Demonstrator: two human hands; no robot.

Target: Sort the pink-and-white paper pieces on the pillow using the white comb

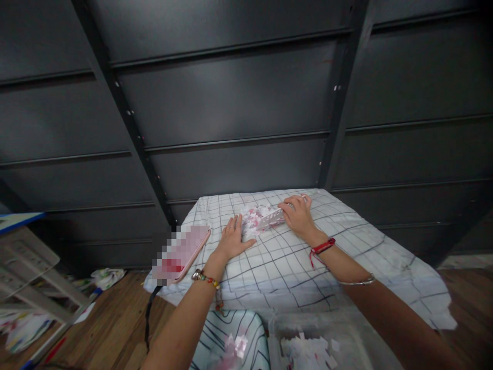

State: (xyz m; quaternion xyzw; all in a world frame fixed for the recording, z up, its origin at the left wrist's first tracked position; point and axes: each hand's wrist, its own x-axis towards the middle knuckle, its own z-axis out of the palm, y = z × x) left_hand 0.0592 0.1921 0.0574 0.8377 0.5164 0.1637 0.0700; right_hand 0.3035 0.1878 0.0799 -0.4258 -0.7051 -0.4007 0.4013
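Observation:
My left hand (232, 239) rests on the white checked cloth (277, 272), fingers and thumb spread, beside a small heap of white and pink scraps (252, 218). My right hand (298, 216) has its fingers curled around one end of a white strip with rows of small holes (270, 220). The strip is tilted on its edge at the right side of the scraps. What the strip is made of cannot be made out, and its right end is hidden under my fingers.
A pixelated, pink-edged phone-like slab (194, 254) lies at the cloth's left, a black cable (147, 318) below it. In front are a clear plastic box (358, 341) with white scraps and a pale, dark-lined surface (254, 329) with pink scraps. Dark panels (239, 97) rise behind.

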